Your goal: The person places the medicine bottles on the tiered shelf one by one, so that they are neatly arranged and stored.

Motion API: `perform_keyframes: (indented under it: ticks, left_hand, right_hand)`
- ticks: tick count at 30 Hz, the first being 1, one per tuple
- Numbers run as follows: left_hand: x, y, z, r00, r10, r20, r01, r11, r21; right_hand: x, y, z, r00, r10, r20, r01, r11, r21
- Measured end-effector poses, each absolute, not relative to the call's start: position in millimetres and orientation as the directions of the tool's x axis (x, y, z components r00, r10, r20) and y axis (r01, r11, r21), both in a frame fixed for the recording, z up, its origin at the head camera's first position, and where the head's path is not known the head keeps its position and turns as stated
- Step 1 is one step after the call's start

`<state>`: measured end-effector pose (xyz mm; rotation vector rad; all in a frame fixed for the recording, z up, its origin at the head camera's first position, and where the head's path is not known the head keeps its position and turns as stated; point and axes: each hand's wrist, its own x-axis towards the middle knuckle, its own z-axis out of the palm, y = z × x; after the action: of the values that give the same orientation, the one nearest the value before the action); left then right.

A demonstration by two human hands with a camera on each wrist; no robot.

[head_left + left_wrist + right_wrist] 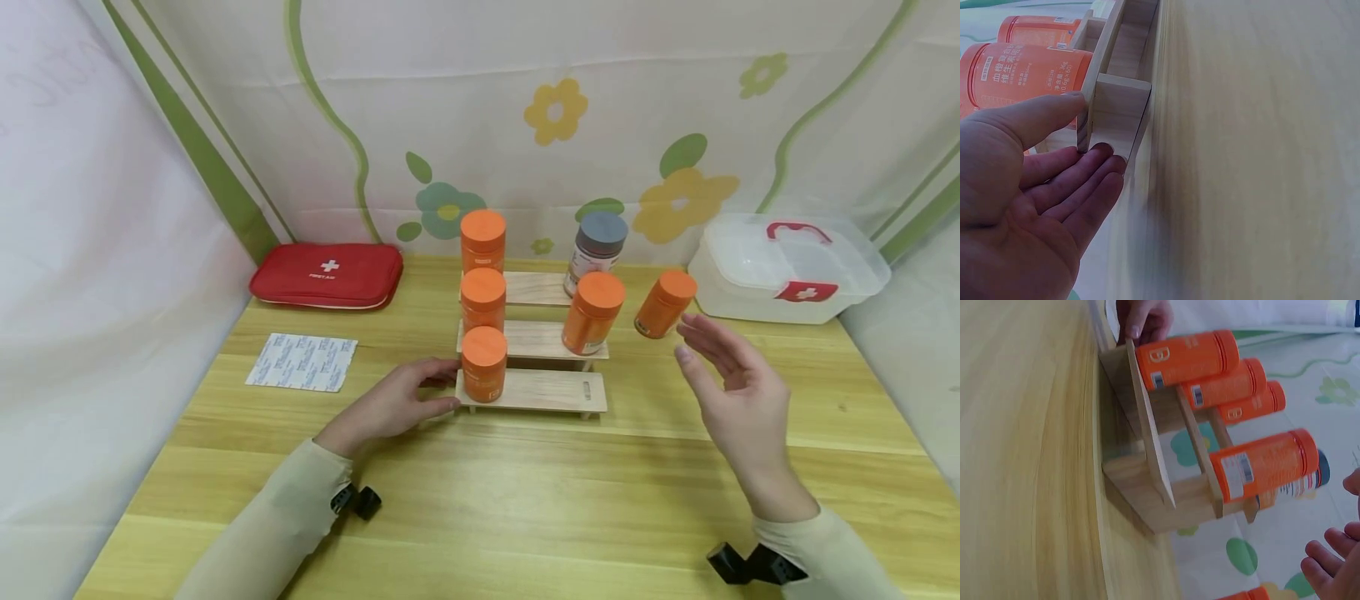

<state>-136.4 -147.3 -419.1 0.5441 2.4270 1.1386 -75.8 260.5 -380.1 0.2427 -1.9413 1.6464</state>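
Note:
A stepped wooden rack (547, 392) of three tiers stands mid-table. My left hand (401, 400) holds the left end of its lowest tier, thumb at the board's edge and fingers under it against the leg (1119, 115). Three orange bottles line the rack's left side, the front one (484, 367) nearest that hand. On the right of the middle tier stands another orange bottle (592, 315), with a grey-capped bottle (595, 254) on the top tier behind. My right hand (738, 408) hangs open, fingers apart, just right of an orange bottle (664, 306) standing on the table.
Back left lies a red first-aid pouch (326, 279), with a blister pack (302, 362) in front of it. A clear box (787, 267) with a red handle and latch stands back right. Behind the table (510, 508) hangs a flowered curtain (465, 100).

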Motion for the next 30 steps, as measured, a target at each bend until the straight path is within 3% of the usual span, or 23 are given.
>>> perform_keyframes:
  ticks: [6, 14, 30]
  left_hand:
    - [-135.8, -147.1, -418.4, -0.84, 0.507, -0.192, 0.175, 0.589, 0.789]
    - [-135.8, -147.7, -418.3, -0.841, 0.506, -0.191, 0.176, 0.59, 0.788]
    - [-136.4, -147.8, -418.6, -0.84, 0.513, -0.177, 0.196, 0.592, 0.782]
  right_hand:
    - [-86.7, 274.2, -384.0, -0.878, 0.317, 0.359, -0.242, 0.354, -0.903]
    - [-112.6, 296.2, -395.0, -0.92, 0.357, 0.163, -0.002, 0.41, -0.912]
    - [-161.5, 315.8, -420.1, -0.948, 0.319, 0.021, 0.097, 0.35, -0.932]
